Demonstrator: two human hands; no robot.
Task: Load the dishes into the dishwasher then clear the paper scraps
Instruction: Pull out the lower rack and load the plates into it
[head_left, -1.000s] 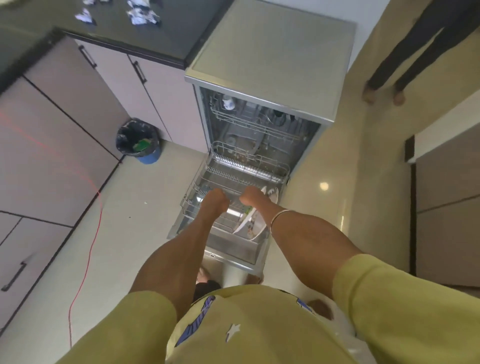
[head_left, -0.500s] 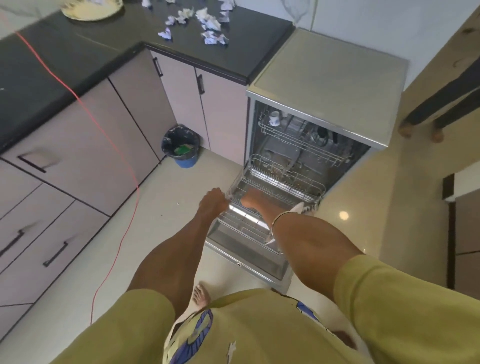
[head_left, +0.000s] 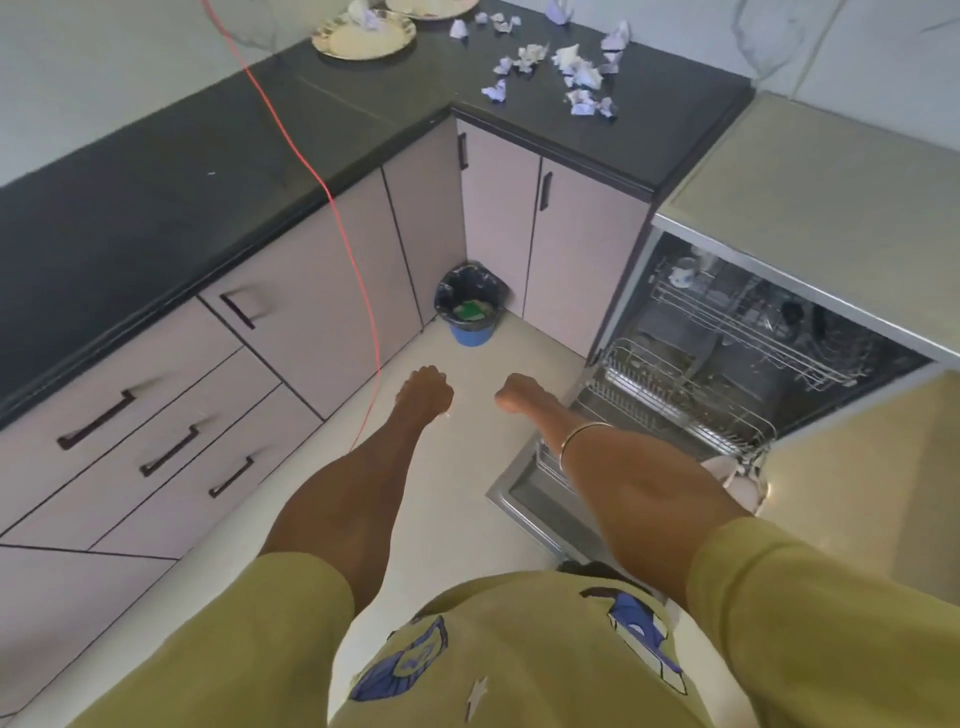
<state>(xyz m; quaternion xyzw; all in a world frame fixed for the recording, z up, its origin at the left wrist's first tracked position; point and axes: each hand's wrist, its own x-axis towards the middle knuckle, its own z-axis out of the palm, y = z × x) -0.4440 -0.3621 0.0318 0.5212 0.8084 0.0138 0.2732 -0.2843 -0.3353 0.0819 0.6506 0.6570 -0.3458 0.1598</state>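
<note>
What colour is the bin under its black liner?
Blue; the bin shows best in the head view.

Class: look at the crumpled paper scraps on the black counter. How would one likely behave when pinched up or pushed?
The paper scraps look crumpled and small, so probably very light and easily squashed. Pushed, one would likely slide or tumble across the smooth counter.

left hand (head_left: 425, 391): loose fist, empty | right hand (head_left: 521, 393): curled, empty | arms outstretched
</note>
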